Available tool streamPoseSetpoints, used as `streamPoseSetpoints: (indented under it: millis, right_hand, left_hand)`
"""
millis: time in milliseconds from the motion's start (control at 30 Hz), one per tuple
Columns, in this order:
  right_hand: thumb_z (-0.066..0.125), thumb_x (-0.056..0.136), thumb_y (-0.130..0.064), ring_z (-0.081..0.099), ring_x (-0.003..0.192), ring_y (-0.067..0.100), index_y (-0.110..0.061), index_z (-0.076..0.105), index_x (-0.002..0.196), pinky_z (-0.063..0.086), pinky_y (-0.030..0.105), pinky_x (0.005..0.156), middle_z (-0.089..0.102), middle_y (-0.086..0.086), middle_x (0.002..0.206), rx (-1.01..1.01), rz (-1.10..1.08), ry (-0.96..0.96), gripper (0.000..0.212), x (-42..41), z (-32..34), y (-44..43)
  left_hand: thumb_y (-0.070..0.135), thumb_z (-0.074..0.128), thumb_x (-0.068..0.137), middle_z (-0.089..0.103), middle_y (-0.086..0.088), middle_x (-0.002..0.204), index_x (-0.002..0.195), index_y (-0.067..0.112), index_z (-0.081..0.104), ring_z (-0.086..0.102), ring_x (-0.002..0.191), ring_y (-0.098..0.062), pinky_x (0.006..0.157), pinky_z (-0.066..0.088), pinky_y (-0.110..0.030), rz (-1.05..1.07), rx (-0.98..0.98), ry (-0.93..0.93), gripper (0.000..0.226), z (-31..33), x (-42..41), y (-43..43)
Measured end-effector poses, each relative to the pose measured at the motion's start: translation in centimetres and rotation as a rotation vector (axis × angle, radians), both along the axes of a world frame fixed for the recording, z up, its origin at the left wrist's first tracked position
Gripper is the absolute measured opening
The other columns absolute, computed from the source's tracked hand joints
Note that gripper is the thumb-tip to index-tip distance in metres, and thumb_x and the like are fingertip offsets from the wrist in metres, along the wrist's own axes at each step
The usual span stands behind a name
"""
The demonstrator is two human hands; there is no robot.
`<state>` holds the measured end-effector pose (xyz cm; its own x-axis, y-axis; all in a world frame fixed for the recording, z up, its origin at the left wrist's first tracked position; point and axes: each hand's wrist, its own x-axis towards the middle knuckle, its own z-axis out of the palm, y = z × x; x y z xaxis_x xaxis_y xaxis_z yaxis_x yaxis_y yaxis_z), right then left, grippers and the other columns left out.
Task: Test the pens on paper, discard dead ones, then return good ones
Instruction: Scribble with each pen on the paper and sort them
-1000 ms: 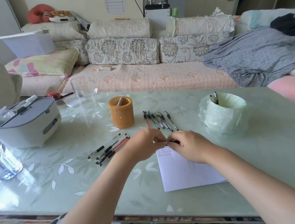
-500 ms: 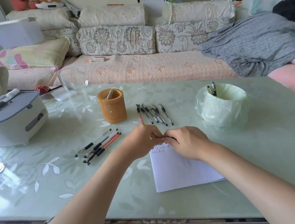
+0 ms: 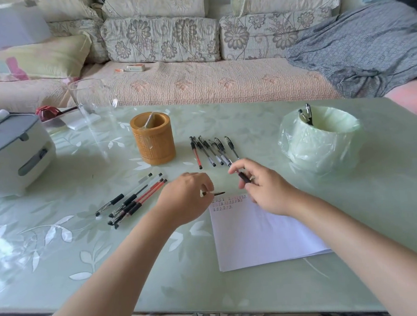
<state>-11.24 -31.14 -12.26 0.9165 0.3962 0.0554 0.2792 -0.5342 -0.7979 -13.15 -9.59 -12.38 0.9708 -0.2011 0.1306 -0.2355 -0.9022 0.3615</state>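
My right hand pinches a pen by its black grip, just above the top edge of the white paper. My left hand holds a small dark pen cap beside the paper's top left corner. Rows of small scribbles mark the top of the sheet. Several pens lie in a row behind my hands. Another bunch of black and red pens lies to the left. The brown pen holder stands at the back.
A small bin lined with a green bag stands at the right with two pens in it. A grey-lidded white box and a clear glass jug stand at the left. A sofa runs behind the glass table.
My hands were together over the paper's top edge; now they have pulled apart, the cap in my left hand and the pen in my right. The camera has tilted lower.
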Motion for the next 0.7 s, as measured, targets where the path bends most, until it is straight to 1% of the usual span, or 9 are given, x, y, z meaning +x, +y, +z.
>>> streamPoseSetpoints:
  millis: [100,167,233,300,367,433,500,600,700]
  right_hand:
    - [0.039,0.091,0.014,0.06,0.067,0.019,-0.018,0.068,0.108,0.055,0.035,0.055,0.06,0.011,0.098,0.326,-0.042,0.173,0.046,-0.1,0.0,0.1]
    - [0.034,0.089,0.017,0.065,0.075,0.025,-0.009,0.066,0.119,0.057,0.04,0.064,0.065,0.017,0.105,0.502,-0.026,0.313,0.051,-0.1,0.1,-0.1]
    - [0.03,0.086,0.019,0.067,0.083,0.029,-0.007,0.061,0.127,0.055,0.043,0.076,0.069,0.018,0.106,0.584,0.008,0.379,0.058,-0.1,-0.2,-0.6]
    - [0.04,0.091,0.015,0.068,0.084,0.027,-0.009,0.061,0.126,0.052,0.037,0.078,0.071,0.012,0.097,0.563,0.013,0.339,0.047,-0.1,-0.6,-0.8]
    - [0.059,0.092,0.0,0.067,0.077,0.025,-0.01,0.063,0.114,0.049,0.031,0.069,0.068,0.008,0.085,0.55,-0.008,0.298,0.025,-0.2,-1.1,-0.7]
    - [0.055,0.098,-0.015,0.065,0.066,0.025,-0.009,0.065,0.104,0.042,0.028,0.058,0.066,0.01,0.076,0.542,-0.051,0.301,0.013,-0.3,-1.5,-0.5]
    - [0.045,0.102,-0.02,0.062,0.057,0.024,-0.008,0.068,0.103,0.034,0.025,0.047,0.066,0.011,0.072,0.509,-0.083,0.308,0.025,-0.2,-1.7,-0.4]
    - [0.047,0.1,-0.008,0.063,0.054,0.025,-0.008,0.068,0.101,0.03,0.023,0.039,0.068,0.012,0.073,0.419,-0.095,0.317,0.022,-0.1,-1.7,-0.1]
    - [0.053,0.09,0.005,0.066,0.06,0.03,-0.007,0.062,0.085,0.037,0.031,0.047,0.07,0.009,0.068,0.316,-0.088,0.284,0.016,-0.2,-1.9,0.3]
  left_hand:
    - [0.032,0.058,0.088,0.062,0.016,0.097,0.1,0.031,0.061,0.052,0.097,-0.009,0.074,0.046,-0.028,-0.004,0.022,0.003,0.013,-0.5,0.3,0.2]
    - [0.033,0.059,0.087,0.061,0.014,0.098,0.102,0.031,0.06,0.051,0.099,-0.011,0.076,0.046,-0.028,-0.015,0.035,0.002,0.015,-0.8,0.5,0.3]
    - [0.032,0.059,0.087,0.058,0.012,0.1,0.106,0.03,0.059,0.049,0.1,-0.011,0.078,0.044,-0.027,-0.025,0.035,0.001,0.019,-1.1,0.8,0.4]
    - [0.031,0.059,0.087,0.056,0.011,0.103,0.111,0.03,0.058,0.046,0.1,-0.012,0.083,0.045,-0.029,-0.046,0.016,0.004,0.024,-1.3,1.0,0.6]
    - [0.03,0.059,0.087,0.055,0.01,0.105,0.113,0.03,0.058,0.044,0.1,-0.012,0.087,0.044,-0.03,-0.069,-0.012,0.007,0.027,-1.5,1.2,0.6]
    - [0.032,0.061,0.086,0.055,0.009,0.107,0.114,0.031,0.059,0.044,0.101,-0.013,0.087,0.04,-0.026,-0.087,-0.035,0.012,0.028,-1.6,1.2,0.4]
    - [0.039,0.065,0.084,0.054,0.009,0.106,0.113,0.033,0.061,0.043,0.102,-0.013,0.086,0.038,-0.025,-0.089,-0.063,0.027,0.03,-1.7,1.3,0.1]
    - [0.052,0.071,0.078,0.052,0.009,0.102,0.109,0.034,0.062,0.042,0.1,-0.014,0.089,0.04,-0.027,-0.063,-0.112,0.052,0.036,-2.0,1.7,-0.3]
    - [0.057,0.072,0.073,0.053,0.008,0.1,0.103,0.035,0.063,0.042,0.098,-0.014,0.087,0.04,-0.027,-0.02,-0.121,0.045,0.039,-2.2,2.2,-0.8]
